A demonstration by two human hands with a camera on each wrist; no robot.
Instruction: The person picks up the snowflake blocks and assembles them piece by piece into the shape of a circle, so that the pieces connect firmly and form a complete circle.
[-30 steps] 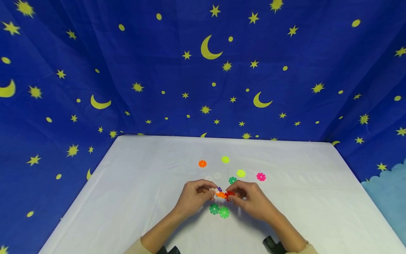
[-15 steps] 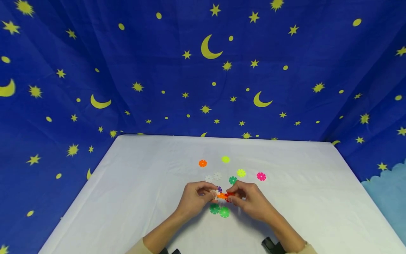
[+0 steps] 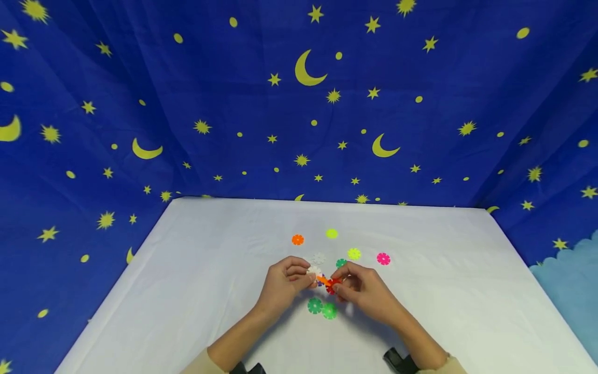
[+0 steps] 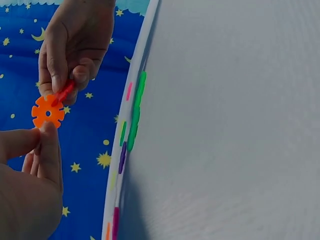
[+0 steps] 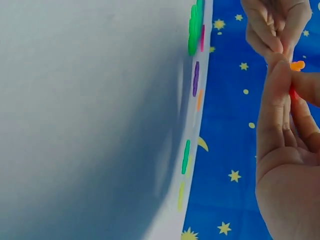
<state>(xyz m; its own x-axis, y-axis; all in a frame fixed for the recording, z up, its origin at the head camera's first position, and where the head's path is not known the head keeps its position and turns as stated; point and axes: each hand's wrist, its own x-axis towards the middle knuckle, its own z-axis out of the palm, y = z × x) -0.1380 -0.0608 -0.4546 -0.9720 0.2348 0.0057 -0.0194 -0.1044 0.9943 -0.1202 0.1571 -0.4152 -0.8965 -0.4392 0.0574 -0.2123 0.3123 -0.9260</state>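
Above the table my left hand [image 3: 282, 285] pinches a white interlocking disc [image 3: 315, 271] at its edge. An orange interlocking disc [image 4: 48, 113] extends from those fingertips and appears joined to the white one, which the left wrist view hides. My right hand [image 3: 369, 291] pinches a red interlocking disc [image 3: 332, 286], whose edge meets the orange disc's rim at an angle. How deep the red and orange slots fit together cannot be told. In the right wrist view the fingers cover most of the red disc, and only an edge of the orange shows.
Loose discs lie on the white table [image 3: 163, 291]: two green ones [image 3: 315, 305] nearest the person, a purple one [image 3: 320, 281] partly under the hands. Farther back lie orange [image 3: 297, 239], yellow [image 3: 354, 253], pink [image 3: 383, 258] and other discs. A blue star-print curtain [image 3: 252, 104] surrounds the table.
Both hands have risen slightly away from the person. The white disc has turned its face more into view, and the joined orange and red discs now slant down to the right.
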